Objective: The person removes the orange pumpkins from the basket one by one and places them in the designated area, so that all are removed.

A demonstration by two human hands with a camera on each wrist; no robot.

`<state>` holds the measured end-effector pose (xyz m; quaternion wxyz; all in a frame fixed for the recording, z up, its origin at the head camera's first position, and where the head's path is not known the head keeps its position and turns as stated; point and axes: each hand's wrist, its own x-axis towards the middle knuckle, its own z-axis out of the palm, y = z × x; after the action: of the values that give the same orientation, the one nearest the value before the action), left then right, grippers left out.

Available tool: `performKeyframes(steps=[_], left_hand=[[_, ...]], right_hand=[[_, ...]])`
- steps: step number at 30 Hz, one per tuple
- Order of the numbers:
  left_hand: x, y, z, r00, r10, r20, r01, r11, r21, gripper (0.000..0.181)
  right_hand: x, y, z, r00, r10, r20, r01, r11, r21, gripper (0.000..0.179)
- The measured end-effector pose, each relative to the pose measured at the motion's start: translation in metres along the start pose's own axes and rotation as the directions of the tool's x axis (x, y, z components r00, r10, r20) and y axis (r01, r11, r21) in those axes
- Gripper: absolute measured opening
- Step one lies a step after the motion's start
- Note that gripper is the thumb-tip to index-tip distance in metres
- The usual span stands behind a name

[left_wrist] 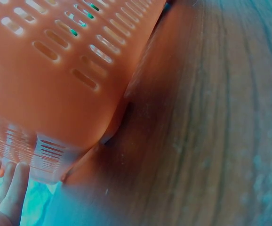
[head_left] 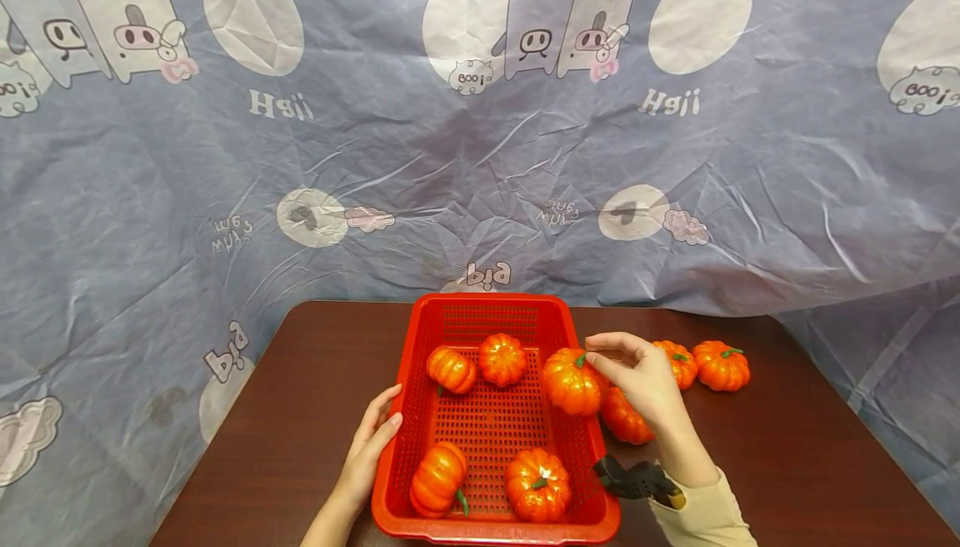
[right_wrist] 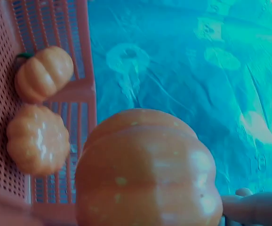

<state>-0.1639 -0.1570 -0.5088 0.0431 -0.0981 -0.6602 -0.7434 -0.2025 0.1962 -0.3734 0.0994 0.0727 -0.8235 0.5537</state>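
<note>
Head view: red basket (head_left: pixel 495 533) on the desk (head_left: pixel 787 464), clock face centred on it. Right hand (head_left: pixel 648 380) at about 2 o'clock, grip pinching one pumpkin (head_left: pixel 573 384) by its top near the green stem, over the basket's right side; top hold likely because the stem end is the handy spot. Left hand (head_left: pixel 363 451) at 9 o'clock, grip relaxed, fingers fairly straight, at the basket's left side, probably to steady it.

Inside: small pumpkin (head_left: pixel 452 369) between 10 and 11, round pumpkin (head_left: pixel 502 359) at 12, tipped pumpkin (head_left: pixel 438 480) between 7 and 8, upright pumpkin (head_left: pixel 537 484) near 5. Spaced apart mostly, top two close; ribbed sides probably let them settle at odd tilts. Outside, to the right: near pumpkin (head_left: pixel 628 418) at 3, middle pumpkin (head_left: pixel 678 366) and far pumpkin (head_left: pixel 722 366) between 2 and 3.

Hidden: near and middle pumpkins partly behind the right hand; held pumpkin covers some basket wall. Right wrist view: held pumpkin cropped at 6 o'clock, blocks most fingers. Left wrist view: only some fingers at 7 to 8, basket cut off, contact pressure can't tell. Dark wrist gear (head_left: pixel 637 479) unclear.
</note>
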Motion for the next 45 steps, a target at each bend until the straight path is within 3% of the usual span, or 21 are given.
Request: performKeyframes(steps=[6,13,19,27,31,33,40,44,45], left_hand=[[0.0,0.0,0.0,1.0,0.0,0.001,0.0,1.0,-0.014,0.042],[0.0,0.0,0.0,1.0,-0.003,-0.006,0.003,1.0,-0.007,0.042],[0.0,-0.001,0.0,1.0,0.0,-0.01,0.0,1.0,-0.002,0.042],[0.0,-0.001,0.001,1.0,0.0,-0.017,0.0,1.0,0.015,0.042],[0.0,-0.001,0.001,1.0,0.004,-0.008,-0.004,1.0,-0.001,0.042],[0.0,-0.001,0.001,1.0,0.003,-0.009,-0.003,1.0,0.002,0.042],[0.0,0.0,0.001,1.0,0.004,-0.015,-0.004,1.0,0.011,0.042],[0.0,-0.001,0.001,1.0,-0.001,-0.011,0.001,1.0,0.0,0.042],[0.0,-0.001,0.001,1.0,-0.001,-0.011,0.002,1.0,0.004,0.042]], right_hand=[[-0.006,0.011,-0.017,0.994,0.042,-0.101,-0.03,0.993,0.112,0.032],[-0.012,0.028,-0.037,0.978,0.099,-0.184,-0.054,0.97,0.236,0.025],[-0.017,0.039,-0.053,0.954,0.149,-0.262,-0.062,0.948,0.312,0.02],[-0.021,0.066,-0.074,0.93,0.135,-0.343,0.021,0.91,0.413,0.022],[-0.025,0.072,-0.083,0.901,0.186,-0.391,0.0,0.903,0.43,0.024],[-0.027,0.07,-0.086,0.873,0.248,-0.419,-0.054,0.905,0.422,0.023],[-0.027,0.078,-0.093,0.803,0.335,-0.493,-0.089,0.885,0.456,0.024],[-0.027,0.089,-0.095,0.791,0.345,-0.505,-0.094,0.884,0.458,0.023],[-0.028,0.096,-0.096,0.802,0.327,-0.501,-0.067,0.882,0.467,0.023]])
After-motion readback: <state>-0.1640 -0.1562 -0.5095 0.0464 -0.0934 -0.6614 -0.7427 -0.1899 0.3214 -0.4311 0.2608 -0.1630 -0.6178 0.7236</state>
